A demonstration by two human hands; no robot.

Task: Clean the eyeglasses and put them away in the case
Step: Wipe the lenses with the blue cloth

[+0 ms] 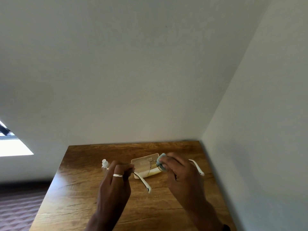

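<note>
Eyeglasses (150,164): thin wire rims, white temples unfolded; held just above the bench (83,197), in front of the open case (150,156). Handling, as judged: light, easily bent, lenses smooth and smear-prone; take by the rim corner or hinge. Left hand (116,177): knuckles up, grip pinching the frame's near end. Right hand (180,170): grip closed on a pale blue cloth (160,160) wrapped over the other lens. Spray bottle (105,164) stands beside the left hand.

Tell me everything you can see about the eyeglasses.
The eyeglasses have a thin metal-looking frame, clear lenses and unfolded white-tipped arms. They are held above the table near the open case. The left hand pinches one end of the frame; the right hand wraps a pale blue cloth round the other lens.
</note>
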